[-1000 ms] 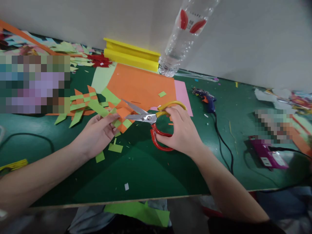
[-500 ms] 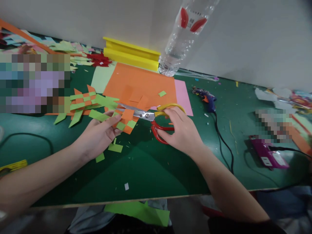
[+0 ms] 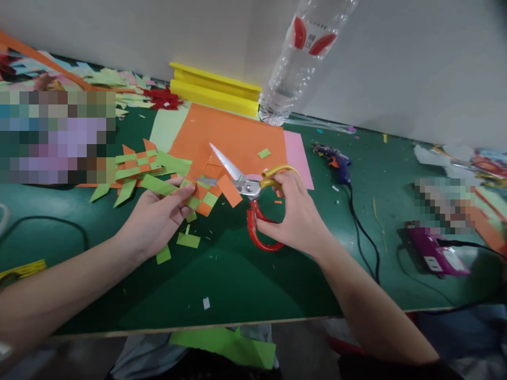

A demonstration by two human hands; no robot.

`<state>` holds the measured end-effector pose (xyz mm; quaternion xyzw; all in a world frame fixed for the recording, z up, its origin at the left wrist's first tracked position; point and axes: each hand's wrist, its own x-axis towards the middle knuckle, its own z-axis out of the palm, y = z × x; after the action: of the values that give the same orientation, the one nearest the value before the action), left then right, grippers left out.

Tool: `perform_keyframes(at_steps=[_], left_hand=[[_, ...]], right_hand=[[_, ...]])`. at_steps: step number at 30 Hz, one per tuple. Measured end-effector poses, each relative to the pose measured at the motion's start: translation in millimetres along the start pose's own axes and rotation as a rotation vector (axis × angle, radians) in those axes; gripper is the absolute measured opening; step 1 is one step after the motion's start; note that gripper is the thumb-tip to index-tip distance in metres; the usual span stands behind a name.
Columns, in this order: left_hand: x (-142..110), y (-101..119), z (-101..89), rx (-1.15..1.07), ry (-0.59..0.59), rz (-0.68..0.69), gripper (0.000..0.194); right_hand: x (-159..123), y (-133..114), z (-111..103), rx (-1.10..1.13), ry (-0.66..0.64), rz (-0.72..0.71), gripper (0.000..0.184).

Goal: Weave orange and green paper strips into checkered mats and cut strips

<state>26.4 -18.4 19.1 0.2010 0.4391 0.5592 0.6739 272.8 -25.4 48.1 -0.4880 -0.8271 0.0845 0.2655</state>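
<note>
My left hand (image 3: 164, 216) pinches a woven paper piece (image 3: 201, 198) of orange and green strips, held above the green table. In my right hand (image 3: 299, 214) is a pair of scissors (image 3: 250, 188) with one yellow and one red handle loop. Its blades are spread apart; the lower one reaches to the woven piece and the upper one points up and left. A small orange paper scrap (image 3: 229, 191) lies across the lower blade, apart from the weave. Left of this, another woven paper piece (image 3: 138, 162) with angled strip ends rests on the table.
Orange paper (image 3: 237, 129) lies behind my hands, near a folded yellow strip (image 3: 214, 89) and a tall water bottle (image 3: 291, 74). To the right are a glue gun (image 3: 335, 161) with its cord and a purple power socket (image 3: 439, 252). Paper scraps (image 3: 188, 240) lie below my left hand.
The scissors have opened wide and moved slightly right. An orange end of the woven piece has come off as a loose scrap. My left hand keeps its hold, nearly still.
</note>
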Motion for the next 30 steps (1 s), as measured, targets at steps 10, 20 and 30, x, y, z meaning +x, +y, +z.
perform_keyframes(at_steps=[10, 20, 30], left_hand=[[-4.9, -0.8, 0.8, 0.022, -0.097, -0.034, 0.027], [-8.4, 3.0, 9.6, 0.055, -0.09, -0.03, 0.039], [-2.6, -2.0, 0.9, 0.006, -0.092, -0.012, 0.031]], right_hand=[[-2.3, 2.4, 4.4, -0.175, 0.021, -0.072, 0.05], [-3.3, 3.4, 4.8, -0.161, 0.009, -0.09, 0.048], [-4.4, 7.5, 6.9, -0.125, 0.042, -0.093, 0.032]])
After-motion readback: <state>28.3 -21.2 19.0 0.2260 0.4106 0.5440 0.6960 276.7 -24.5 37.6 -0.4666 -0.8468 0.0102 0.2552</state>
